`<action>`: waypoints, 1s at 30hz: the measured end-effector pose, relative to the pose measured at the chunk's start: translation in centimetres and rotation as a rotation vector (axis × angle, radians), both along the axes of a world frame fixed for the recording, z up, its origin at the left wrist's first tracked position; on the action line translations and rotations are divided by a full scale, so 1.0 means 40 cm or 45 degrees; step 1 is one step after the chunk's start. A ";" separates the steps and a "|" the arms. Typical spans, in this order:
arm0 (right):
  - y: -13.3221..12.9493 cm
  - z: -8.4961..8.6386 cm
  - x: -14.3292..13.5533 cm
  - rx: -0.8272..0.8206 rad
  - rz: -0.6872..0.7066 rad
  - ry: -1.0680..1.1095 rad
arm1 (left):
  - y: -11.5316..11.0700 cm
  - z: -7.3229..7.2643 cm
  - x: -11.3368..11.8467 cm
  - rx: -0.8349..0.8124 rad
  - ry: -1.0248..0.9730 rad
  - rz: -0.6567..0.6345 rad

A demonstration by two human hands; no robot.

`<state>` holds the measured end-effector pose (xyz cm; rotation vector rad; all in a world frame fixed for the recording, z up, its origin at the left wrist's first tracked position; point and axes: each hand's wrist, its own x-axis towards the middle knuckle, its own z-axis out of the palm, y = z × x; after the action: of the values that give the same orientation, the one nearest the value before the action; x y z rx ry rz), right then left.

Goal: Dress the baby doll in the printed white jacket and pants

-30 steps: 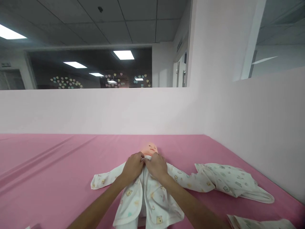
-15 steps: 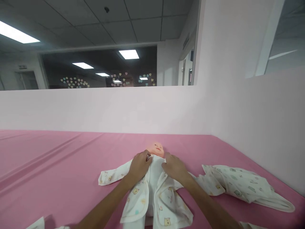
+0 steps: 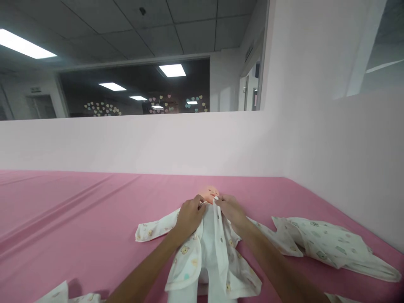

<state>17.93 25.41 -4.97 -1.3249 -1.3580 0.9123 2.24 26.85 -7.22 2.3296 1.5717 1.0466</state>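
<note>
A baby doll (image 3: 208, 192) lies on its back on the pink surface, in a plain white undergarment (image 3: 210, 244). Over it is a white baby jacket (image 3: 186, 256) printed with small bears, its front hanging apart and its sleeves spread to both sides. At the neckline, my left hand (image 3: 190, 213) is closed on the jacket's left edge. My right hand (image 3: 232, 210) pinches the top of the other front edge and holds it raised near the doll's chin. Both hands partly hide the doll's shoulders.
Folded white printed cloth (image 3: 334, 242) lies to the right, by the end of the jacket's sleeve. More white fabric (image 3: 63, 294) shows at the lower left corner. The pink surface (image 3: 78, 210) ends at a white wall (image 3: 158, 145) behind and another on the right.
My right hand has lifted its jacket edge up toward the doll's chin, so that front panel now hangs in a fold. My left hand stays at the neckline. The view has shifted slightly.
</note>
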 end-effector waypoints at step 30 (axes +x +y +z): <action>-0.056 -0.031 -0.100 0.256 -0.166 -0.394 | 0.000 -0.003 -0.003 -0.094 -0.105 0.017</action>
<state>13.92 23.16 -6.22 -1.4182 -1.5332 0.4808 2.12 26.84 -7.36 2.2021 1.5701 1.0545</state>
